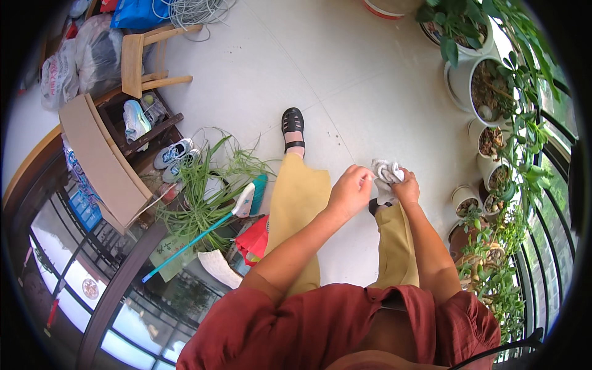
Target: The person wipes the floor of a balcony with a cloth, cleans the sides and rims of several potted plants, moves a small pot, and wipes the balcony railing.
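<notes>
A crumpled white-and-grey cloth (387, 172) hangs in front of me, above the floor. My right hand (407, 188) grips its right side, and a loose end droops below the bunched part. Just left of the cloth is my left hand (352, 188), slightly blurred, its fingers curled towards the palm. Something small and white shows at its fingertips; whether this is an edge of the cloth cannot be told. Beneath the cloth, one black shoe is mostly hidden; the other black strappy shoe (292, 124) stands further forward on the pale tiled floor (337, 88).
Potted plants (489, 90) line the barred window on the right. To the left are a spider plant (203, 189), a broom (247, 199), sneakers (175, 155), a cardboard box (104, 157) and a wooden stool (133, 64). Coiled grey cable (196, 11) lies at the top.
</notes>
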{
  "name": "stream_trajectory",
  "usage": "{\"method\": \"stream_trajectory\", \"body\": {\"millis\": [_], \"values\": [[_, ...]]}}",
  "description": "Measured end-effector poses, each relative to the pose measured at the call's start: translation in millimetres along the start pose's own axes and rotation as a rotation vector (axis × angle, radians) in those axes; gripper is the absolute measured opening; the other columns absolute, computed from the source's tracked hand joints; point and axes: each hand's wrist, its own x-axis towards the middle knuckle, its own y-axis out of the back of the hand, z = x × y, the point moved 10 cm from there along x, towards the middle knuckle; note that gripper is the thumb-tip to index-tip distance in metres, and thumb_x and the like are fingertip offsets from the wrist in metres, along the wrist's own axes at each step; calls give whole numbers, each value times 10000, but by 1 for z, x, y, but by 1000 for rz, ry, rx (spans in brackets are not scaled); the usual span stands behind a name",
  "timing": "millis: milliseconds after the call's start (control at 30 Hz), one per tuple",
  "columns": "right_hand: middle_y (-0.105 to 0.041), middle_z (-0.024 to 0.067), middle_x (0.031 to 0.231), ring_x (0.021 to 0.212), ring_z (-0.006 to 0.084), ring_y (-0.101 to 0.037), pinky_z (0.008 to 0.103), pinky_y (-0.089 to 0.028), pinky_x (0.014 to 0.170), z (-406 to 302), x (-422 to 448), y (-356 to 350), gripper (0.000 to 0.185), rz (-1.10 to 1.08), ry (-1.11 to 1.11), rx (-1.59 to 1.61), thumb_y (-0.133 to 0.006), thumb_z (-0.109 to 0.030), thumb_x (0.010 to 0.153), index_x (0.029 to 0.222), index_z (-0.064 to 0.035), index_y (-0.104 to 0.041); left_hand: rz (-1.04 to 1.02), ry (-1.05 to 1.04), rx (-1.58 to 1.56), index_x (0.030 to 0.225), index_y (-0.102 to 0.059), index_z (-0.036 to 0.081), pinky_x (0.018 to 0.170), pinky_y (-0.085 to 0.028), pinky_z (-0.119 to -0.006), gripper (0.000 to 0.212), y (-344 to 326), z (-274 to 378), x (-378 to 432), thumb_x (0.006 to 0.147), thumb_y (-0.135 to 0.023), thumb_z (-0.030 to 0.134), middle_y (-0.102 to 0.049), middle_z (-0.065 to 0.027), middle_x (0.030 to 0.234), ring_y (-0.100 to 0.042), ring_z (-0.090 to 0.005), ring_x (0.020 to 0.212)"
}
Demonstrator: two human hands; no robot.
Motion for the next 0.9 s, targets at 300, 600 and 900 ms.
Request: {"method": "stream_trajectory", "body": {"millis": [300,600,900], "values": [[-570,73,1047,935,300,-585,381,-498,775,-303,132,-59,448,84,533,-82,-648,-96,671,1103,-204,-604,-581,-82,347,990,-611,37,782,-388,-427,252,-16,-64,15,825,-581,225,-588,-109,971,-548,-275,931],[-541,45,1147,1034,289,-535,420,-461,811,-600,250,-125,443,435,577,-147,-586,-79,702,1103,-263,-619,-183,-153,65,940,-559,67,744,-406,-384,280,123,-54,45,746,-665,239,-513,-78,930,-506,-230,890],[-530,18,1100,1116,274,-444,479,-386,888,-626,208,-249,323,171,1342,-702,-557,-184,770,1062,-300,-635,-223,-49,-10,1157,-509,23,854,-392,-371,480,157,-84,52,770,-656,266,-509,-123,1097,-495,-243,1012]]}}
